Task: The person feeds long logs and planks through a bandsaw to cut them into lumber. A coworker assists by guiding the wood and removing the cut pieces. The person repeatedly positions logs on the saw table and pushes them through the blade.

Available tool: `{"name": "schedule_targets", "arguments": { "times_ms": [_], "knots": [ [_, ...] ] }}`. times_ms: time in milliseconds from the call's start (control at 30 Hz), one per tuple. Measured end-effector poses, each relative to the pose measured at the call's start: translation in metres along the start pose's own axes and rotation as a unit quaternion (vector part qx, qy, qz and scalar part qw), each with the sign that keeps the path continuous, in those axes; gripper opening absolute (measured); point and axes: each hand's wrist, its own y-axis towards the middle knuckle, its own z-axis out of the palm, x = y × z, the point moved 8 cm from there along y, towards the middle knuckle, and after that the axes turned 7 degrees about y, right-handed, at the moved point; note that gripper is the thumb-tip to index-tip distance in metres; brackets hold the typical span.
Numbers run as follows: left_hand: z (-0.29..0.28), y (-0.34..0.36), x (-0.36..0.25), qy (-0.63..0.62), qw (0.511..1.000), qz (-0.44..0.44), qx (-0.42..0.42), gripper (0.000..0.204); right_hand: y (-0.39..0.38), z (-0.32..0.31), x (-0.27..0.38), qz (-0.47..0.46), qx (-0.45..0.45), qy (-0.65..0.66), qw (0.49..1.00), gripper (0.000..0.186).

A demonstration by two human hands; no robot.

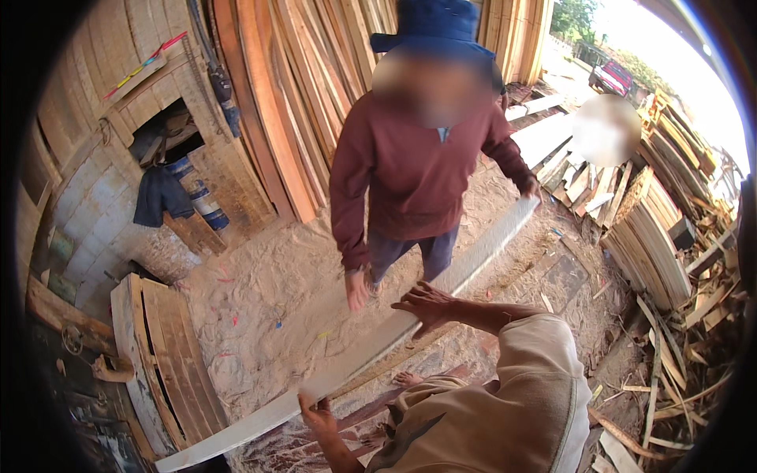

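Observation:
A long pale wooden board [371, 347] runs diagonally from the lower left to the upper right in front of me. My left hand [319, 418] grips its near edge toward the lower end, the fingertips partly hidden by the board. Farther up, my right hand [426, 307] rests over the board with its fingers spread. A co-worker in a maroon sweater [418, 165] and blue hat stands across from me. One of the co-worker's hands [532, 191] holds the board's upper right end; the other [356, 290] hangs beside the board.
Sawdust [260, 307] covers the floor. Tall planks [292, 94] lean at the back. Stacked boards [650, 236] and scrap wood [694, 347] crowd the right. At left stand a wooden bench-like structure [177, 355] and a blue drum [197, 193] near a hanging dark cloth [160, 195].

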Motion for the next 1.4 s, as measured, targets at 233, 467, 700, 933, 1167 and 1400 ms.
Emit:
{"name": "schedule_targets", "arguments": {
  "times_ms": [233, 467, 700, 933, 1167, 1400],
  "knots": [
    [0.064, 0.026, 0.104, 0.138, 0.972, -0.182, 0.053, 0.053, 0.07, 0.036, -0.112, 0.132, 0.103, -0.088, 0.982, 0.089],
    [-0.122, -0.01, 0.01, 0.36, 0.932, -0.035, -0.002, 0.051, 0.034, 0.079, -0.202, 0.439, -0.126, -0.115, 0.882, 0.056],
    [-0.41, -0.121, -0.021, 0.097, 0.935, -0.139, -0.311, 0.038, 0.114, 0.342, 0.027, 0.367, 0.054, 0.152, 0.916, 0.05],
    [-0.54, -0.178, -0.12, 0.189, 0.9, -0.016, -0.393, 0.054, 0.246, 0.53, 0.384, -0.193, 0.379, 0.118, 0.897, 0.033],
    [-0.594, -0.253, -0.168, 0.029, 0.856, 0.071, -0.512, 0.053, 0.431, 0.5, 0.612, -0.117, 0.387, 0.189, 0.895, 0.033],
    [-0.672, -0.213, -0.162, -0.117, 0.851, -0.014, -0.512, 0.057, 0.55, 0.559, 0.804, -0.155, 0.459, 0.229, 0.844, 0.033]
  ]
}}
